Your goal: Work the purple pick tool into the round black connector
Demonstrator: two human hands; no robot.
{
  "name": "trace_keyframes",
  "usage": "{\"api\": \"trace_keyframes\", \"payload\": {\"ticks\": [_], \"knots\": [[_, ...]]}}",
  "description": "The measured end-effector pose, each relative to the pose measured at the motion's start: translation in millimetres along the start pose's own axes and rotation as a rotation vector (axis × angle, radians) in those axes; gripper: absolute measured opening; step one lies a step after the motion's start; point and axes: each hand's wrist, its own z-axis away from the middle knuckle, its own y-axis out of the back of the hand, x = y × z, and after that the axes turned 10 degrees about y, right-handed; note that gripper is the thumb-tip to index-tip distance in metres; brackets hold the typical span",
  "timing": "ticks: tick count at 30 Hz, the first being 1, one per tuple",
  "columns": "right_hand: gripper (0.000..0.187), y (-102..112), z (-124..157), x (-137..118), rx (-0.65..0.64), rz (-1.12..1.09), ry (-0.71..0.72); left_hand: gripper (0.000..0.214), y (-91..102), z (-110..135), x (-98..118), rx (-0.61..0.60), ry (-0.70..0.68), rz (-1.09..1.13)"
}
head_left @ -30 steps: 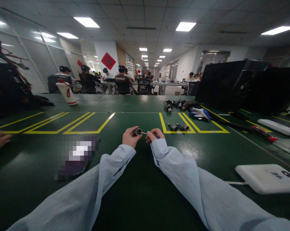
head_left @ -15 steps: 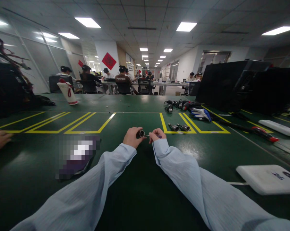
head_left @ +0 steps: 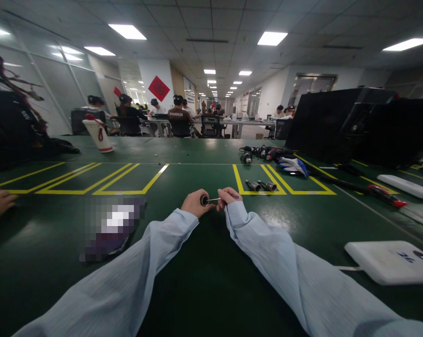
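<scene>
My left hand (head_left: 192, 203) is closed round a dark, hollow metal cylindrical connector (head_left: 204, 201), its round open end turned towards me. In my right hand (head_left: 229, 197) is a small screwdriver (head_left: 214, 200) with a thin shaft; its handle is mostly hidden by the fingers. The shaft points left, and its tip is at the connector's open end; whether it goes inside I cannot tell. Two similar metal connectors, a left one (head_left: 254, 186) and a right one (head_left: 268, 186), lie right of my hands within yellow tape lines.
A dark purple packet (head_left: 108, 241), partly pixelated, lies at left, near another person's hand (head_left: 0, 205). Farther right are cabled connectors (head_left: 247, 157), a blue-white glove (head_left: 293, 166), a red-black tool (head_left: 387, 195) and a white device (head_left: 383, 262). A white cup (head_left: 98, 135) stands back left.
My right hand has shifted slightly right and more of the screwdriver shaft shows. The connector in my left hand has tilted and dropped a little.
</scene>
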Motion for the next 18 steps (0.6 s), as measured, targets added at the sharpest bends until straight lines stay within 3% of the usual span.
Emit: {"api": "trace_keyframes", "payload": {"ticks": [5,14,18], "knots": [[0.030,-1.9,1.4,-1.6,-0.058,-0.032,-0.067,0.014,0.0,3.3,3.1,-0.023,-0.073,0.025],[0.035,-3.3,8.6,-0.1,-0.011,0.371,0.068,0.007,1.4,4.3,2.0,0.075,-0.104,-0.113],[0.034,-0.7,5.7,0.6,-0.045,0.286,-0.009,0.003,2.8,6.0,3.4,0.076,-0.118,-0.118]]}}
